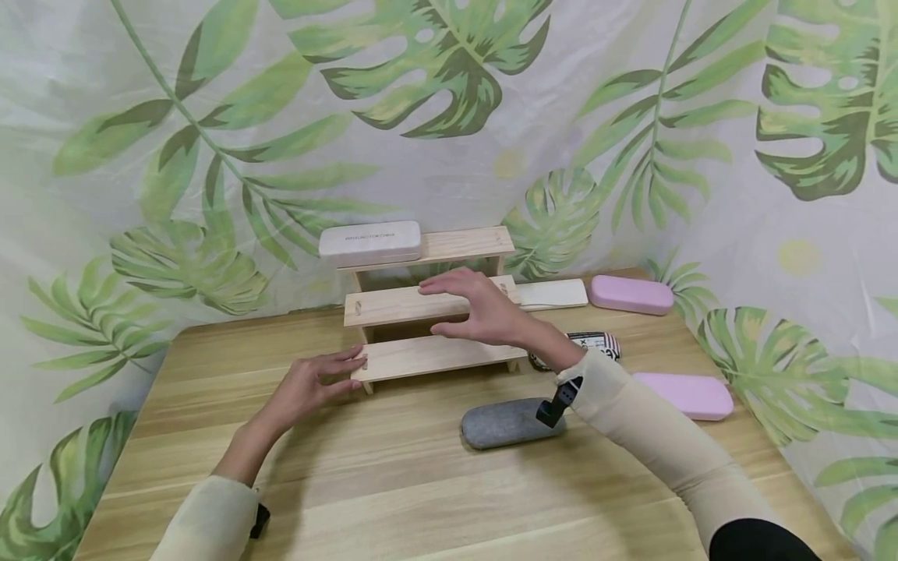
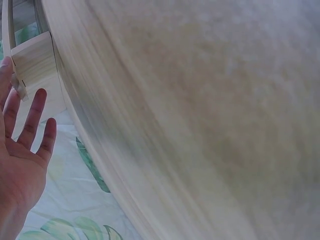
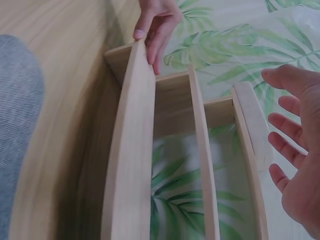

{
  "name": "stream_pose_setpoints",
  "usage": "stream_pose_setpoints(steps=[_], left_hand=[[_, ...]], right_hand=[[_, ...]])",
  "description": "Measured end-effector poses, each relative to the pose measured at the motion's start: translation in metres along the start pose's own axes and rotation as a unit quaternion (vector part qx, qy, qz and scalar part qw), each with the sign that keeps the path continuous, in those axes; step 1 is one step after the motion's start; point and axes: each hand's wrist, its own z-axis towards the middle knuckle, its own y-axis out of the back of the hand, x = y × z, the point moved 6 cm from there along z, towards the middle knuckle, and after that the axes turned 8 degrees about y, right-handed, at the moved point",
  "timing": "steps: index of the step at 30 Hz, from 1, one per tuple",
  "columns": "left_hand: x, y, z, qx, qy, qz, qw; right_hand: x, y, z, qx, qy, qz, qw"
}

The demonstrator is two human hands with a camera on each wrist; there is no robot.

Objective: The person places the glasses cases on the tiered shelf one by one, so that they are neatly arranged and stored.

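A three-tier wooden stand (image 1: 435, 358) is on the table, with a white glasses case (image 1: 369, 242) lying on the left part of its top tier. My left hand (image 1: 309, 389) touches the left end of the lowest tier with its fingertips; its fingers look fairly straight in the left wrist view. Over the lower two tiers hovers my right hand (image 1: 484, 308), thumb and fingers spread apart and holding nothing. In the right wrist view, the right palm (image 3: 305, 165) also shows bare. A grey fabric glasses case (image 1: 505, 425) lies in front of the stand, partly covered by the right wrist's camera.
Right of the stand lie a flat white case (image 1: 554, 293), a pink case (image 1: 631, 294), a patterned black-and-white case (image 1: 599, 343) partly behind the right forearm, and another pink case (image 1: 691, 396). A leaf-printed cloth (image 1: 435, 171) hangs behind the wooden table (image 1: 365, 483).
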Motion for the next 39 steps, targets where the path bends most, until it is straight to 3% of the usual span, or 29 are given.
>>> stream_pose_setpoints(steps=[8, 28, 39], left_hand=[[0.002, 0.0, -0.001, -0.007, -0.007, -0.001, 1.0], [0.002, -0.002, -0.002, 0.001, -0.002, 0.001, 1.0], [0.002, -0.002, -0.002, 0.0, 0.0, 0.003, 1.0]], right_hand=[[0.003, -0.003, -0.016, 0.006, 0.014, 0.012, 0.9998], [0.003, -0.01, -0.074, 0.057, -0.028, -0.011, 0.9979], [0.01, -0.015, -0.098, 0.077, -0.024, -0.005, 0.9967]])
